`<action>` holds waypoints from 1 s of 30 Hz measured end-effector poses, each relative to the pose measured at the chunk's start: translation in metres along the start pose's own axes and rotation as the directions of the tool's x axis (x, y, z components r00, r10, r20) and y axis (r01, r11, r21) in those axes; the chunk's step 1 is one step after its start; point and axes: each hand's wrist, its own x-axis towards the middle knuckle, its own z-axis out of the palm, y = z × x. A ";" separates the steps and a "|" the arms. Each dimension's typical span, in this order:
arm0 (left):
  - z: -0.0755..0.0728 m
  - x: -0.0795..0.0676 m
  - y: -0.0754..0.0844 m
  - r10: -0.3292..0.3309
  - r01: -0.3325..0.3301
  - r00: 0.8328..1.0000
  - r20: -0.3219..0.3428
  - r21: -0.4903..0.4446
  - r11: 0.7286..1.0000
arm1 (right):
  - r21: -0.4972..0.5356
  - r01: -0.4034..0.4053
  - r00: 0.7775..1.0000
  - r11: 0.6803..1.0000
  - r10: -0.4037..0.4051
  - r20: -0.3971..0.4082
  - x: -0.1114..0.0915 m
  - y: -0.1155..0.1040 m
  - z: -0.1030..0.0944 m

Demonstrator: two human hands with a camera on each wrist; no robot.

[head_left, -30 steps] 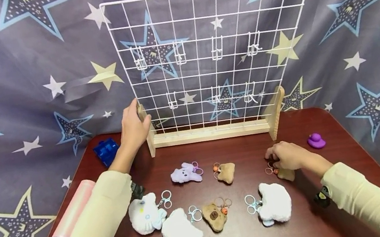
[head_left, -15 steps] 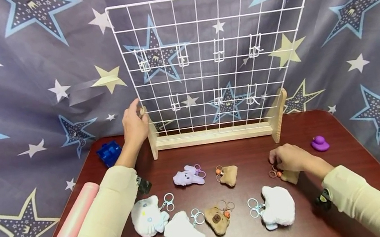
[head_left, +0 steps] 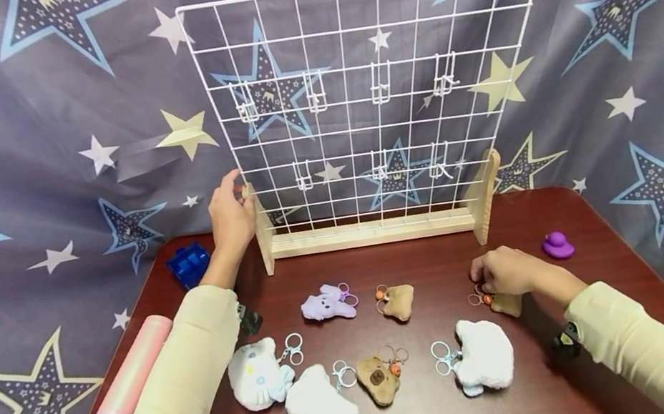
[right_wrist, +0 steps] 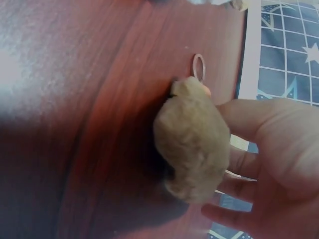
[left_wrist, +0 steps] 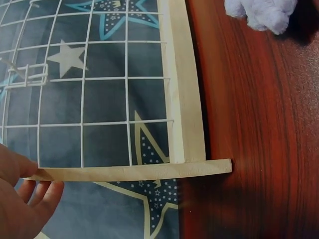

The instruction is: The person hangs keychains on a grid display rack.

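Observation:
My left hand (head_left: 232, 215) holds the left wooden upright (left_wrist: 129, 173) of a stand near its top. The thumb lies on one side of the wood and the fingers on the other. The stand carries a white wire grid (head_left: 353, 113) with several white hooks (head_left: 380, 92). On the right, my right hand (head_left: 502, 272) bends down over a small brown plush keychain (right_wrist: 192, 142). Its ring (right_wrist: 199, 66) and orange bell show beside the fingers. In the right wrist view the plush hides the fingertips, so I cannot tell whether they pinch it.
Several more keychains lie in front of the stand: a lilac plush (head_left: 326, 304), brown ones (head_left: 398, 302) and white fluffy ones (head_left: 321, 408). A purple duck (head_left: 557, 245) is at right. A blue case (head_left: 188, 264) and a pink cylinder with a black handle (head_left: 136, 368) are at left.
The head view shifts slightly. My left thumb draws in closer to the upright. My right hand stays over the same brown plush keychain.

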 end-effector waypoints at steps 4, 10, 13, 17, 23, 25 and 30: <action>0.000 0.002 0.000 0.006 -0.006 1.000 0.003 0.003 1.000 | 0.019 -0.011 0.999 1.000 0.011 0.039 0.000 0.001 -0.004; -0.001 0.003 -0.001 0.015 -0.015 1.000 0.009 0.008 1.000 | -0.011 -0.001 1.000 1.000 0.001 0.023 0.002 0.001 -0.003; -0.001 0.003 -0.002 0.021 -0.021 1.000 0.014 0.013 1.000 | -0.026 0.004 1.000 1.000 -0.003 0.005 0.003 -0.001 -0.001; -0.001 0.004 -0.003 0.026 -0.027 1.000 0.016 0.020 0.999 | -0.047 0.023 1.000 0.999 -0.024 -0.013 0.004 -0.002 0.001; -0.001 0.005 -0.004 0.028 -0.028 1.000 0.015 0.022 0.999 | -0.106 0.035 0.999 0.994 -0.038 -0.033 0.004 -0.005 0.001; -0.001 0.005 -0.004 0.025 -0.026 1.000 0.018 0.024 0.999 | -0.125 0.029 0.998 0.992 -0.035 -0.044 0.003 -0.004 0.002; 0.000 0.004 -0.004 0.012 -0.013 0.999 0.034 0.027 1.000 | -0.100 0.034 0.997 0.994 -0.040 -0.062 0.001 0.000 0.005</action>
